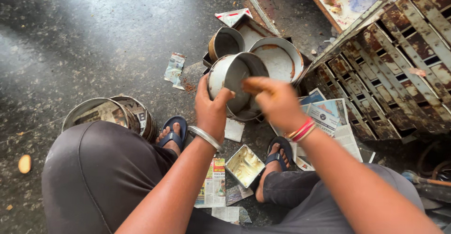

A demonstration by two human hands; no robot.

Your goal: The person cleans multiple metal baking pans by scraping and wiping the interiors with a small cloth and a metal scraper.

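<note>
Rusty metal racking (pixel 394 60) fills the right side, the biggest thing we see, standing on the dark speckled floor (pixel 94 32). Next in size, two round tins (pixel 108 114) sit side by side just beyond our left knee, and a white-lined round pan (pixel 278 60) and a darker one (pixel 226 42) rest ahead of us, close together. Sheets of newspaper (pixel 329 116) lie between our feet and the racking.

We hold the round metal baking tin (pixel 230 76) tilted on its side above the floor, its open mouth turned to the right, in front of our knees. Our left hand (pixel 211 109) clamps its near rim, thumb hooked over the edge and pressing inside, the other fingers wrapped behind the wall and out of view. Our right hand (pixel 275 100) reaches into the mouth with fingers bunched together, tips against the inner wall; whether they pinch anything, we cannot tell.

Smallest, a square tin of pale yellow grease (pixel 244 165) sits on the paper between our sandalled feet.
</note>
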